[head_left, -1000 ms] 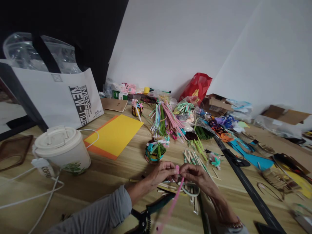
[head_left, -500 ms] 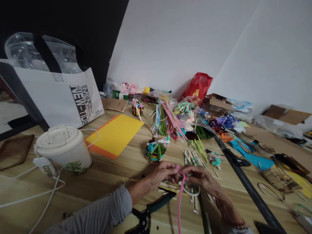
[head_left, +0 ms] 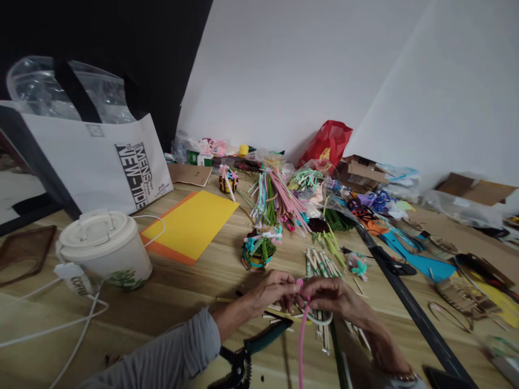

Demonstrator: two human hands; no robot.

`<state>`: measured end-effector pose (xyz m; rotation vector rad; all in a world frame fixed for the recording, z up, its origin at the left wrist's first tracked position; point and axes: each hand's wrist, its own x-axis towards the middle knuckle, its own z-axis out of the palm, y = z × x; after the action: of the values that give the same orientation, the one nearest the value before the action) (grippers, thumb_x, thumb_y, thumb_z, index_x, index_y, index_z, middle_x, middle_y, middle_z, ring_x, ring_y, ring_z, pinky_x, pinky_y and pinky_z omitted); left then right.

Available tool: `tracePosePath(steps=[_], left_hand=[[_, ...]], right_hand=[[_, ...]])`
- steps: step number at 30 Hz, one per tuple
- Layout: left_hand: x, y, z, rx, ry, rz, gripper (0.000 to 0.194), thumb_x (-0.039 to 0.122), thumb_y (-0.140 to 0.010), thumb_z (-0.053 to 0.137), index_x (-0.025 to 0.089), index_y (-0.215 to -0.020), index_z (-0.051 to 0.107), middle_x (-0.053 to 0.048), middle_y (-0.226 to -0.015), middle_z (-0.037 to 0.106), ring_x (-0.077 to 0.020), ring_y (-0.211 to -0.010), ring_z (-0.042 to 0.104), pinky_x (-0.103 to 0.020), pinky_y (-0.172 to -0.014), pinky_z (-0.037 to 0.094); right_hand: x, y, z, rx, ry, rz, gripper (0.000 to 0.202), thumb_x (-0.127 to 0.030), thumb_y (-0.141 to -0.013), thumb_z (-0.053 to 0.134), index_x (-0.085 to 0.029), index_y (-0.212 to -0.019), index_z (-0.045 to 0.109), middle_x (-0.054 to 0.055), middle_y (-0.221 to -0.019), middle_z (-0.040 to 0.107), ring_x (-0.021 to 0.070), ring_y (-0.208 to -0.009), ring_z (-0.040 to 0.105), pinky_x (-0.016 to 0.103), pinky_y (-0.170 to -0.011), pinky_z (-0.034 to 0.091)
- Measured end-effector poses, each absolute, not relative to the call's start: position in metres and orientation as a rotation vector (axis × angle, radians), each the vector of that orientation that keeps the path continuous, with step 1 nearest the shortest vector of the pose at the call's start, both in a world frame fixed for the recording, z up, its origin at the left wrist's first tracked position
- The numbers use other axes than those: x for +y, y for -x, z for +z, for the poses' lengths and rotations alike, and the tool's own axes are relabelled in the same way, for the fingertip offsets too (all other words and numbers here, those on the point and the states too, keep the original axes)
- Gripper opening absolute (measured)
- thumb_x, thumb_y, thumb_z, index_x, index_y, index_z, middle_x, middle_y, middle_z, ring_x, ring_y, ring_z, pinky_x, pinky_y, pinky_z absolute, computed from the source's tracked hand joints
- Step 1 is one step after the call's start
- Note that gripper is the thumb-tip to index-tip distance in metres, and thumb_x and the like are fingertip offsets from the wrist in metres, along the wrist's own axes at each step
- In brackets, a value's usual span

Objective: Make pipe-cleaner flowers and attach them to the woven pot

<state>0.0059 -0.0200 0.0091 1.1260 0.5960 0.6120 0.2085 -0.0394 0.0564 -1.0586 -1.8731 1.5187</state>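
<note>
A pink pipe cleaner (head_left: 302, 340) runs between my two hands, its top bent into a small loop and its long tail hanging toward the table's near edge. My left hand (head_left: 273, 290) pinches it near the loop. From the other side my right hand (head_left: 330, 296) grips it with thumb and fingers, close against the left. Under the hands lie thin wooden sticks (head_left: 325, 335) and a white looped strand (head_left: 322, 322). Just below my left wrist rest green-handled cutters (head_left: 259, 341). Beyond the hands stands a small pot of colourful pipe-cleaner work (head_left: 259, 251).
Yellow paper (head_left: 206, 221) lies at left, near a lidded white cup (head_left: 105, 248) with a cable and a large white bag (head_left: 97, 162). Bundled pipe cleaners (head_left: 279, 197) fill the middle back. A red bag (head_left: 327, 143) and cardboard pieces (head_left: 478, 189) are behind.
Both hands have shifted slightly right with the pink pipe cleaner. My right fingers now cover more of it near the loop, and its hanging tail has swung a little right.
</note>
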Motion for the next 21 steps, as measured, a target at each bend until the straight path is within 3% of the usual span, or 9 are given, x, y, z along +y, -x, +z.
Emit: tracePosePath(steps=[6,12,18,21], left_hand=[[-0.019,-0.007,0.004,0.575,-1.103,0.627,0.044,0.057,-0.073,0.066,0.014,-0.082,0.064,-0.003,-0.070,0.066,-0.0101,-0.050,0.052,-0.024,-0.054,0.038],[-0.018,-0.005,0.009,0.577,-1.057,0.670,0.042,0.052,-0.071,0.070,0.013,-0.084,0.066,-0.002,-0.070,0.064,-0.0096,-0.054,0.050,-0.023,-0.054,0.036],[-0.022,-0.009,0.018,0.651,-1.101,0.793,0.046,0.056,-0.062,0.074,0.014,-0.073,0.059,-0.001,-0.063,0.064,-0.0114,-0.053,0.053,-0.024,-0.054,0.038],[-0.025,-0.013,0.016,0.643,-1.079,0.811,0.047,0.059,-0.066,0.070,0.015,-0.075,0.055,-0.002,-0.062,0.064,-0.0117,-0.050,0.055,-0.025,-0.054,0.043]], right_hand=[[-0.041,-0.205,0.059,-1.844,1.116,1.463,0.027,-0.045,-0.072,0.075,-0.019,-0.082,0.074,0.008,-0.089,0.071,0.0246,-0.088,0.065,0.035,-0.080,0.051],[-0.039,-0.205,0.046,-1.813,1.173,1.374,0.027,-0.043,-0.074,0.074,-0.017,-0.081,0.071,0.006,-0.081,0.070,0.0208,-0.076,0.064,0.031,-0.071,0.049],[-0.035,-0.208,0.036,-1.868,1.213,1.315,0.023,-0.040,-0.078,0.071,-0.017,-0.077,0.068,0.004,-0.075,0.067,0.0188,-0.071,0.061,0.029,-0.066,0.047],[-0.036,-0.205,0.037,-1.902,1.235,1.248,0.023,-0.040,-0.081,0.067,-0.017,-0.078,0.066,0.004,-0.076,0.067,0.0192,-0.072,0.061,0.029,-0.068,0.046]])
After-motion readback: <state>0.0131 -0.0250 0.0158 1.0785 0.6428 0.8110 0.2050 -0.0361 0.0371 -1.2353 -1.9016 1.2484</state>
